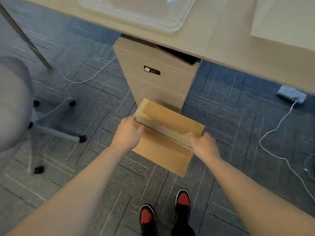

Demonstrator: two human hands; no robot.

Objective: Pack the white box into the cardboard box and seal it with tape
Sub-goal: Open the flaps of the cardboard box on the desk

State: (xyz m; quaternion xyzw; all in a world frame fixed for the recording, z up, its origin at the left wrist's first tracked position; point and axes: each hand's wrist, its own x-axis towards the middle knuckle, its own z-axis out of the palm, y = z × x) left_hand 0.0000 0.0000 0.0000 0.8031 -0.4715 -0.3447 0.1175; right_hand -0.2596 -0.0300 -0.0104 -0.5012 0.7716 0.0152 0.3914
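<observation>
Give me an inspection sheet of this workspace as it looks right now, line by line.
Surface: pale desk with a clear tray on it.
Job's things: cardboard box, flaps closed, held above the carpet; white box and tape not seen.
Clutter: nothing seen.
Grips: left hand and right hand each hold an end of the box's seam.
Cables: white cable on the floor at left; second cable at right runs to an adapter.
Surroundings: drawer cabinet under the desk, office chair, red and black shoes.

The shut flaps of the cardboard box point(167, 133) hid its inside. Fingertips of the left hand point(128, 132) and right hand point(204, 146) were mostly unseen at its sides. The chair point(15, 103) was blurred and cut by the left edge. The digits of the lock point(151, 70) were too small to read.
</observation>
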